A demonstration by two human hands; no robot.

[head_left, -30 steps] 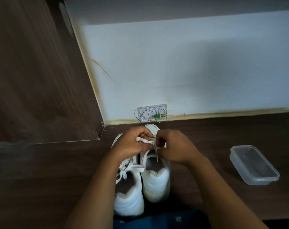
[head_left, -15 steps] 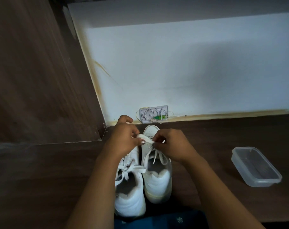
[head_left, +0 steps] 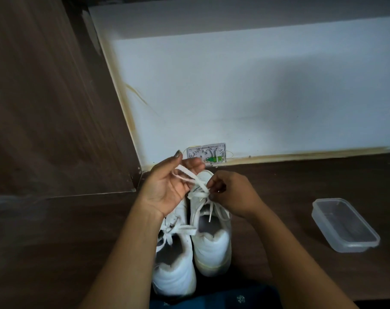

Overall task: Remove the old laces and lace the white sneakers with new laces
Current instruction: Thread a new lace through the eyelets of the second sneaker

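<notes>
Two white sneakers stand side by side on the dark wooden floor, heels toward me. The left sneaker (head_left: 174, 273) keeps its lace tied in a bow. Over the right sneaker (head_left: 212, 248) my left hand (head_left: 167, 188) is turned palm up and pinches a loose white lace (head_left: 195, 180) between thumb and fingers. My right hand (head_left: 232, 192) pinches the same lace lower down, at the shoe's upper eyelets. One lace end hangs into the shoe opening.
A clear plastic container (head_left: 343, 224) lies on the floor to the right. A white wall socket plate (head_left: 206, 153) sits low on the white wall just beyond the shoes. A brown wooden panel (head_left: 51, 103) fills the left side.
My left hand has lifted and turned palm up, drawing a length of lace up and away from the right sneaker. My right hand stays at the eyelets.
</notes>
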